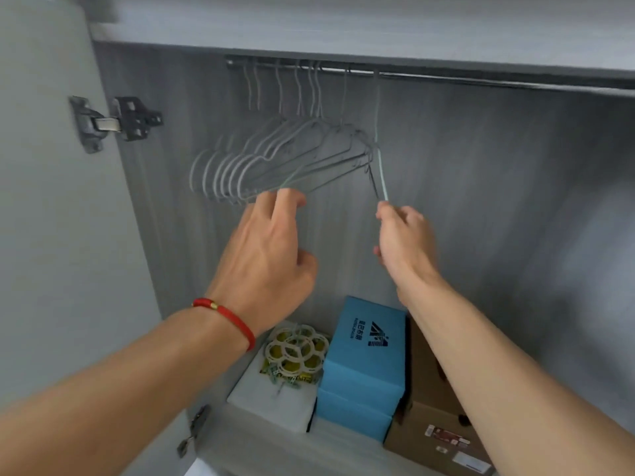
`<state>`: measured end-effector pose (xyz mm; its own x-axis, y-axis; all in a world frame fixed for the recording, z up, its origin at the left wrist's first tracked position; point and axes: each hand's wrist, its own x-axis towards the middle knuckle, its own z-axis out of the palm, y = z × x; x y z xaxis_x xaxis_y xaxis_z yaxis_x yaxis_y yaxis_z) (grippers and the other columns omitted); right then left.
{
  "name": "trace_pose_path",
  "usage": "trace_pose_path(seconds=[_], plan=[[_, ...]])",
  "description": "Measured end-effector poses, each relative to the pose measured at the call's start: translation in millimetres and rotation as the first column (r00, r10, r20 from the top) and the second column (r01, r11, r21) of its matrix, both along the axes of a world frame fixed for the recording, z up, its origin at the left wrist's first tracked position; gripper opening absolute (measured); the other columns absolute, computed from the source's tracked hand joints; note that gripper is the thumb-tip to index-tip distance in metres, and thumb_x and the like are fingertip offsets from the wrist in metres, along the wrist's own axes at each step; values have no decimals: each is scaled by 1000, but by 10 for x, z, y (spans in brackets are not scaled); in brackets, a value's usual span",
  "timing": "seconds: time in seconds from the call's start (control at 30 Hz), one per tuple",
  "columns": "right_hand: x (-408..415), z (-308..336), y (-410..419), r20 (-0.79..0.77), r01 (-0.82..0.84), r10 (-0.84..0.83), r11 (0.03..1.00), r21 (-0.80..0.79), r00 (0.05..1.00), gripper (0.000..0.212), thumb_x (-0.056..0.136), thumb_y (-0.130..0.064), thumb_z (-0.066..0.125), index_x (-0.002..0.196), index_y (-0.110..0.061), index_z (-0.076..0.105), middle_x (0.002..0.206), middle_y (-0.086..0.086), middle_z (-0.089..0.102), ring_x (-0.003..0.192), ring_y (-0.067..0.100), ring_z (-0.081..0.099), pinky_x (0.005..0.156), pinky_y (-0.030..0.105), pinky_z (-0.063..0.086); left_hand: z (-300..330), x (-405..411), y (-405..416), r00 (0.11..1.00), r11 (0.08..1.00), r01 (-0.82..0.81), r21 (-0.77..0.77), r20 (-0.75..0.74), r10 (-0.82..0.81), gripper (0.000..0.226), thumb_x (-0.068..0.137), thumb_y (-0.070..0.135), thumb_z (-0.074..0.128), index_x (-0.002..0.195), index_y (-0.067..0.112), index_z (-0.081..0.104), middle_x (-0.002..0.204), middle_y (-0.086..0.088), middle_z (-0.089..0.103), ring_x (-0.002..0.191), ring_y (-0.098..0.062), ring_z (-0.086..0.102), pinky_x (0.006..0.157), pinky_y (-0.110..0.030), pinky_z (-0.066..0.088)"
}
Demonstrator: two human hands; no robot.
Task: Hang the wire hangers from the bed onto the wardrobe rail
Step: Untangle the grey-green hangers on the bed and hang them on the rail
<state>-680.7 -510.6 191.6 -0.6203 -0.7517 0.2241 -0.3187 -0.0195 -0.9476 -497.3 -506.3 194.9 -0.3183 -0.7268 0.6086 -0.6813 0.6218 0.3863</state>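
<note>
Fingers first: the right hand pinches the lower end of a pale green hanger between thumb and curled fingers, while the left hand reaches up with fingers loosely spread, its fingertips just touching the bottom wires of the hangers already up and gripping nothing that can be seen. That green hanger runs up from the pinch to the rail, its hook apparently over the bar at the right end of the bunch of grey hangers, which sit crowded and fanned toward the left. By the look of it this thin coated wire is very light, springy rather than rigid, and prone to snagging its neighbours; holding it by a lower corner, as now, gives steering, though the neck under the hook would likely give firmer control. Lower down, on the wardrobe floor, sit a blue box with a dark logo and print too small to read, a white clip rack on a white packet, and a brown carton with an unreadable label. A red bracelet circles the left wrist, and a door hinge shows at left.
</note>
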Motion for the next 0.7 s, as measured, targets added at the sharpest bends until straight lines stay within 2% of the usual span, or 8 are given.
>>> trace_pose_path(seconds=[0.13,0.27,0.37,0.47,0.5,0.57,0.63,0.7], plan=[[-69,181,-321,-55,76,-77,997,-23,996,34,101,-42,47,100,-12,63,84,4,68,87,31,70,79,44,54,-37,-66,-157,999,999,24,-23,-24,-25,56,85,7,64,137,15,44,133,-2,49,118,-14,47,85,-19,34],[-109,332,-558,-83,118,-118,993,-5,989,33,100,-42,47,99,-12,59,93,6,68,91,33,66,75,33,44,-71,-68,-265,999,998,44,-36,-21,-45,55,85,7,64,135,17,45,131,0,49,115,-12,46,78,-12,32],[-82,462,-693,-28,110,-109,994,12,994,32,99,-44,44,103,-15,57,112,13,70,101,36,68,84,40,51,-94,-29,-276,999,998,46,-44,-22,-47,54,85,8,65,134,20,46,128,4,48,109,-5,42,72,-6,33],[-63,597,-797,29,94,-96,993,76,995,45,97,-43,42,127,-12,55,123,17,68,108,38,69,87,46,56,-100,24,-248,998,997,48,-53,-33,-50,53,85,9,65,133,23,46,125,8,46,109,-3,42,69,-5,34],[-72,611,-832,45,87,-92,992,96,995,45,97,-41,42,128,-11,55,121,16,67,105,38,70,81,46,56,-97,43,-233,998,998,45,-47,-36,-46,53,86,9,65,133,24,45,126,10,46,110,-2,41,70,-5,34],[-53,589,-824,66,47,-57,989,140,996,35,101,-36,41,120,-10,55,101,12,65,87,35,70,69,41,55,-83,98,-215,999,999,32,-33,-38,-34,53,87,11,65,134,25,45,126,12,44,112,0,40,70,-4,32],[-8,500,-748,78,-8,-6,984,177,997,30,103,-37,39,116,-12,49,87,6,56,78,34,69,79,45,61,-38,173,-190,999,999,21,-28,-31,-22,53,86,11,65,133,25,46,122,14,42,112,-2,42,70,-5,33],[6,410,-658,66,-46,34,979,197,997,43,100,-45,37,122,-9,47,98,9,61,88,34,70,89,49,59,27,258,-138,1000,999,16,-36,-24,-17,51,85,10,66,131,25,48,120,14,41,115,-6,46,71,-6,34]])
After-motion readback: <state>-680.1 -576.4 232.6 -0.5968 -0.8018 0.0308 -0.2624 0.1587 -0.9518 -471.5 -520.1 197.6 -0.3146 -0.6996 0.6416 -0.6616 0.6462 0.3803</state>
